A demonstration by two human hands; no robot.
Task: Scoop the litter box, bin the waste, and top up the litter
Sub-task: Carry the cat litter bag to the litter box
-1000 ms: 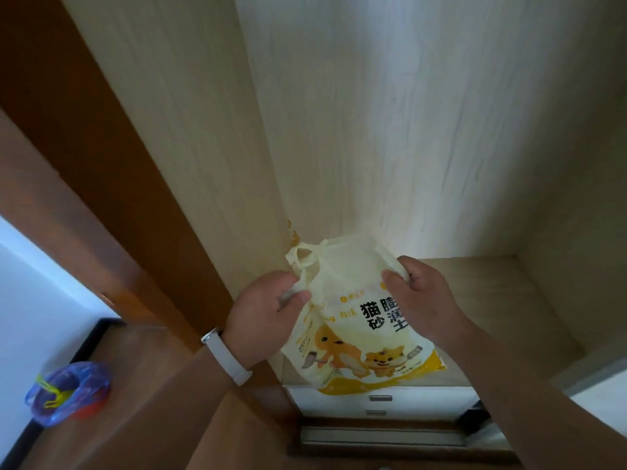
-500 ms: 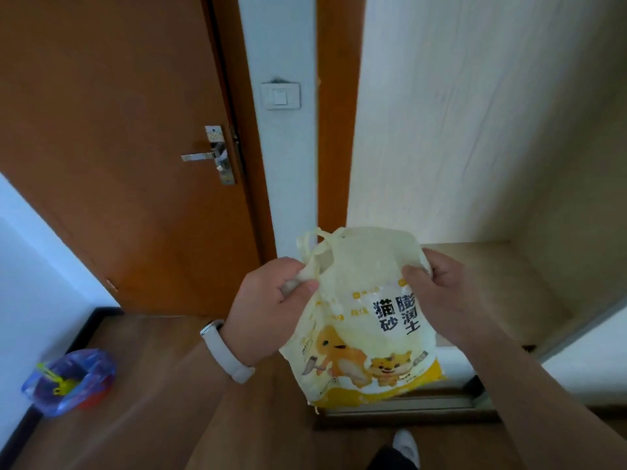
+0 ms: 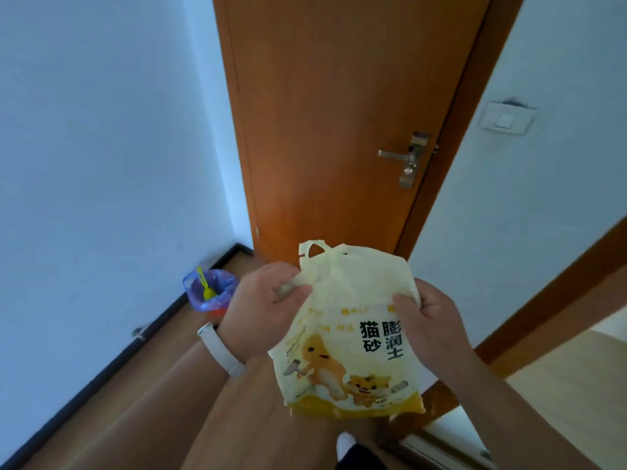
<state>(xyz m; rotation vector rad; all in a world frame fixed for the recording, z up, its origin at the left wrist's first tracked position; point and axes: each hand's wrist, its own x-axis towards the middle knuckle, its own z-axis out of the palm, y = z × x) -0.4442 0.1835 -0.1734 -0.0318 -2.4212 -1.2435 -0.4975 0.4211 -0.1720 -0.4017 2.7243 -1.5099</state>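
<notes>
I hold a pale yellow bag of cat litter [image 3: 349,337] with cartoon cats and black print in front of my chest, above the floor. My left hand [image 3: 261,308], with a white wristband, pinches the bag's gathered top left corner near its handle loop. My right hand [image 3: 429,320] grips the bag's upper right edge. On the floor by the left wall stands a small bin lined with a blue bag [image 3: 210,293], and a yellow scoop [image 3: 206,286] sticks out of it. The litter box is out of sight.
A shut orange wooden door [image 3: 332,130] with a metal lever handle [image 3: 403,159] faces me. White walls run left and right, with a light switch [image 3: 507,118] on the right one. A pale wooden cupboard panel [image 3: 573,388] is at lower right. Brown wooden floor lies below.
The view has swung left from the cupboard to the door and the bin. Both hands have carried the litter bag out of the cupboard, keeping the same grip.
</notes>
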